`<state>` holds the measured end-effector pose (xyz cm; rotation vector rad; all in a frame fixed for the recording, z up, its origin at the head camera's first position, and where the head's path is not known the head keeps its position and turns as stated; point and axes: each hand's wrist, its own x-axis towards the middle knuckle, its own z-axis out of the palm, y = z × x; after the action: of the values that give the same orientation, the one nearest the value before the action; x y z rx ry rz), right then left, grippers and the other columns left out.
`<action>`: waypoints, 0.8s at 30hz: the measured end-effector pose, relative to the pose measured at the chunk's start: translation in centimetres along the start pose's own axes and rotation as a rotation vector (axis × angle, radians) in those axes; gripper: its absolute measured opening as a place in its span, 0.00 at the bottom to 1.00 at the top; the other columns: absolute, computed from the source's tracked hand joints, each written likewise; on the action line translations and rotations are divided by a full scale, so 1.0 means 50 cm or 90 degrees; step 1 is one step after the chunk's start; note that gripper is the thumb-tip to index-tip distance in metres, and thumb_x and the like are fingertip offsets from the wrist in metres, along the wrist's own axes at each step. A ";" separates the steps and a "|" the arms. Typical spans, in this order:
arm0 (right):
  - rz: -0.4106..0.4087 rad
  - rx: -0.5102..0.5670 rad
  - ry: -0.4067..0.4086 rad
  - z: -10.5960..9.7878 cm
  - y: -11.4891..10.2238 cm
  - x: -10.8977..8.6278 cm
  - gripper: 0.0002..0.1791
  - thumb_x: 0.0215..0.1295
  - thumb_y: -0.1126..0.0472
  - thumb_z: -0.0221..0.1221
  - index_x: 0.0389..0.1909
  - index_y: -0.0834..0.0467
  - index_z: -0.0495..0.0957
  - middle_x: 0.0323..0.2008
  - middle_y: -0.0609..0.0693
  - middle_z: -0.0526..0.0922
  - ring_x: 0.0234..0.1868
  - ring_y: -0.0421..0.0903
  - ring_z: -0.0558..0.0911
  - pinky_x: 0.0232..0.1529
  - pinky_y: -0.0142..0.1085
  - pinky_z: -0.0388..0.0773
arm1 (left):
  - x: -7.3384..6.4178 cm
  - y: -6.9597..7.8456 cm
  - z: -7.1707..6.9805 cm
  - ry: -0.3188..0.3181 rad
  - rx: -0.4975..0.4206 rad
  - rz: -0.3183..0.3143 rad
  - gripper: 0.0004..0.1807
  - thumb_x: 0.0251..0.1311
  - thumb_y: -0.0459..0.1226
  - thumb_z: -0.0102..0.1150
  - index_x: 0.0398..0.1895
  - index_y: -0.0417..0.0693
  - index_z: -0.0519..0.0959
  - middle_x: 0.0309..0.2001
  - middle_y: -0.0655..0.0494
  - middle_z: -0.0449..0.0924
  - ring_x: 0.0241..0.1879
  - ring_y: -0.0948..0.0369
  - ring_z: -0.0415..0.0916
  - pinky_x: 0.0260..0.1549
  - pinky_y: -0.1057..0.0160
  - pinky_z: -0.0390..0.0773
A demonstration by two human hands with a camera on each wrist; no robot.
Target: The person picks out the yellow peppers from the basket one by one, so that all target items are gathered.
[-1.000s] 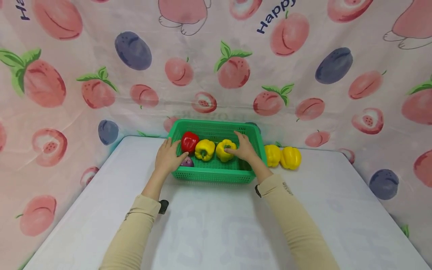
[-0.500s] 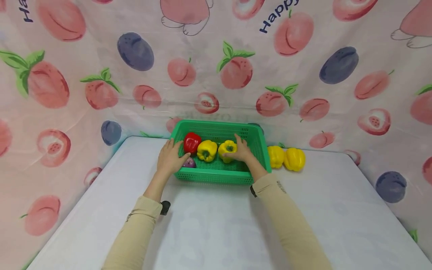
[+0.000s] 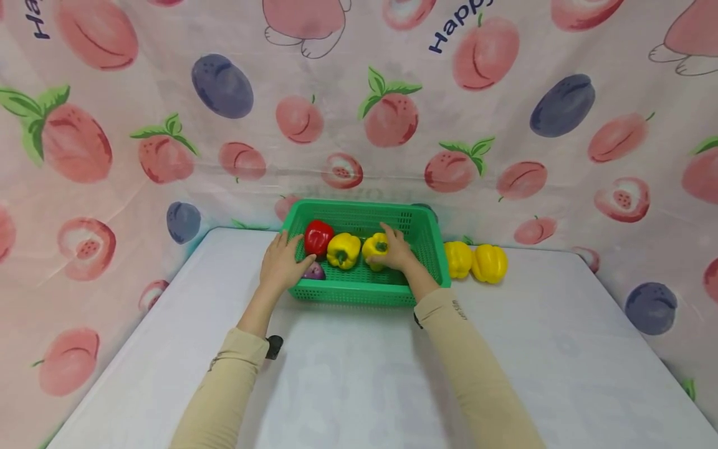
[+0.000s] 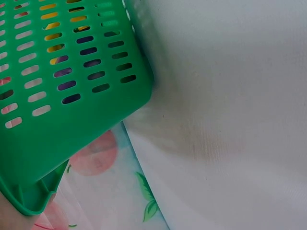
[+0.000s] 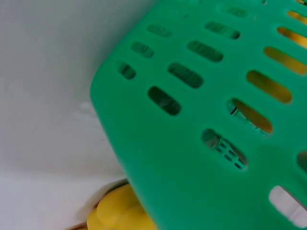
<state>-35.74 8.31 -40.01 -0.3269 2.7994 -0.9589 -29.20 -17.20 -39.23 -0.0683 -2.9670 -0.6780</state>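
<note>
In the head view, a green plastic basket (image 3: 359, 290) stands at the table's back, holding a red bell pepper (image 3: 318, 239), a yellow bell pepper (image 3: 343, 251), another yellow bell pepper (image 3: 374, 244) and a purple, round vegetable (image 3: 315, 271), partly hidden. My left hand (image 3: 279, 262) rests over the basket's left rim, fingers spread and thumb pointing inward. Reaching in over the front right, my right hand (image 3: 397, 252) grips the rightmost pepper inside, its thumb in front and fingers behind. The wrist views show mainly the perforated basket walls; the fingers are hidden there.
Two more yellow bell peppers (image 3: 489, 263) sit outside the basket, against its right side. A white table (image 3: 359, 374) extends in front. Behind it hangs a pink fruit-print cloth (image 3: 348, 93), close to the basket's back.
My right hand has shifted slightly left and come closer round the rightmost pepper in the basket, covering more of it. The left hand keeps its place at the rim.
</note>
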 end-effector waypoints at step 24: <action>-0.019 -0.057 -0.030 0.003 0.006 0.008 0.49 0.59 0.54 0.64 0.73 0.58 0.43 0.69 0.70 0.51 0.66 0.66 0.62 0.63 0.57 0.66 | -0.006 0.000 -0.002 0.011 -0.014 0.006 0.35 0.65 0.51 0.48 0.69 0.42 0.59 0.72 0.32 0.45 0.73 0.39 0.40 0.71 0.42 0.45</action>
<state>-36.14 8.36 -40.34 -0.3991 2.8078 -0.8234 -28.87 -17.27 -39.17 -0.0766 -2.9404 -0.7070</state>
